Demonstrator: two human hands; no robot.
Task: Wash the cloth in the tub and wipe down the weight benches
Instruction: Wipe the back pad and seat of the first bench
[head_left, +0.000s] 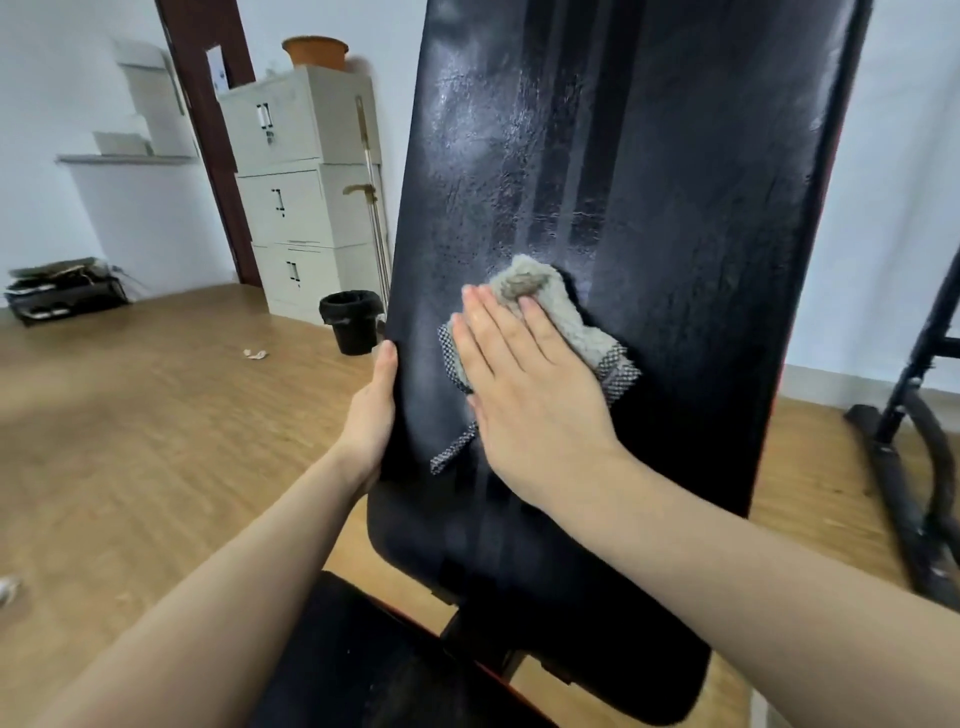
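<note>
The grey cloth (540, 322) lies flat against the black bench pad (649, 208), near its middle. The right hand (524, 395) presses it with fingers straight and close together. The left hand (371, 410) grips the pad's left edge. Behind stand a black bin (350, 322) and cream cabinets (306, 192).

Pale walls (31, 78) are seen over a wood-look floor (156, 426); cream filing cabinets (306, 192) are stacked by a dark brown door frame (208, 130), topped with an orange pot (315, 52); a black bin (350, 322) is parked beside them.
</note>
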